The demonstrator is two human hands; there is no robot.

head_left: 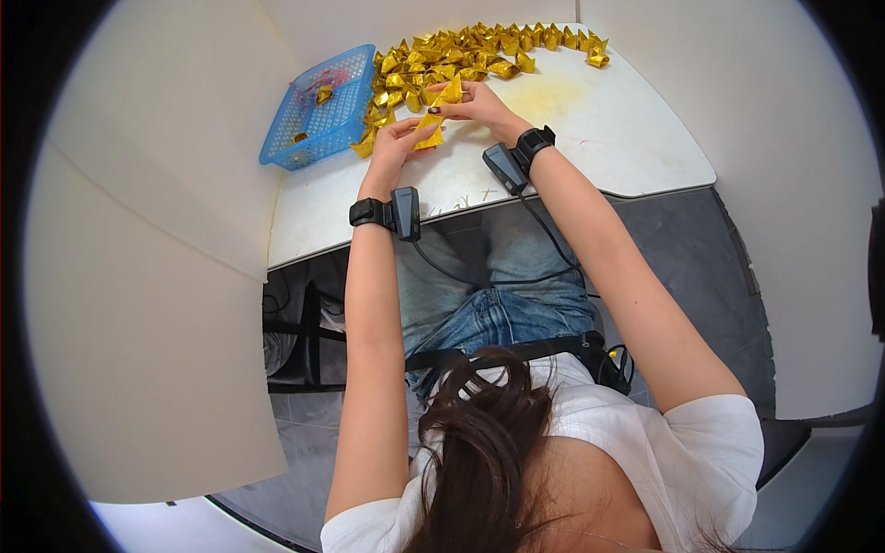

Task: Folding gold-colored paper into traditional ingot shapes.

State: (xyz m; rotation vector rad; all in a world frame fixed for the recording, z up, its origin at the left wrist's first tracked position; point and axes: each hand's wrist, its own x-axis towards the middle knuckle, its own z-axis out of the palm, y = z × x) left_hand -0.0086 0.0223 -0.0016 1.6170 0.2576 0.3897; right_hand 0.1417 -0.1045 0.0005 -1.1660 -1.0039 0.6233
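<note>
Over the white table, my left hand and my right hand are both closed on one piece of gold foil paper. It looks partly folded, with a pointed end rising between my hands and its lower part by my left fingers. My right hand grips it slightly farther away than my left. Directly beyond my hands spreads a pile of folded gold paper ingots, trailing off in a row to the right. Some ingots near my left wrist are partly covered by my fingers.
A blue perforated plastic basket stands at the table's left, with a few gold pieces and some pink material inside. White panels enclose the table at the sides and back. Black devices with cables are strapped to both wrists, the cables crossing my lap.
</note>
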